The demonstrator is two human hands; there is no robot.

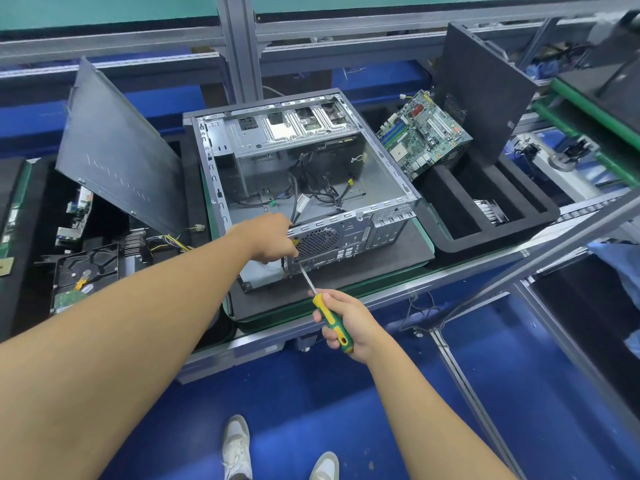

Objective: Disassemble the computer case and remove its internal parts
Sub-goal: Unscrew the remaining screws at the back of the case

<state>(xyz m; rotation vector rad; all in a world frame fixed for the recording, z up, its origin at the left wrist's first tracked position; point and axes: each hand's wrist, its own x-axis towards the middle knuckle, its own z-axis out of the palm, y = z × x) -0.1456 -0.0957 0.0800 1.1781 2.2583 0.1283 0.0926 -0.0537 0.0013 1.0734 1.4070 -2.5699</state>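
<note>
left hand [273,239] gripping rear edge of open computer case [304,174], right hand [346,323] clutching green-yellow screwdriver [329,315], tip at case back

Nothing reads clearly; faint embossed lettering on the leaning side panel [117,150] stays illegible.

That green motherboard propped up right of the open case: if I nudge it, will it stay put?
Probably not: the motherboard stands tilted on its edge, so a push could tip it. It looks stiff and thin, so it is likely light. Its exposed slots and connectors seem fragile.
</note>
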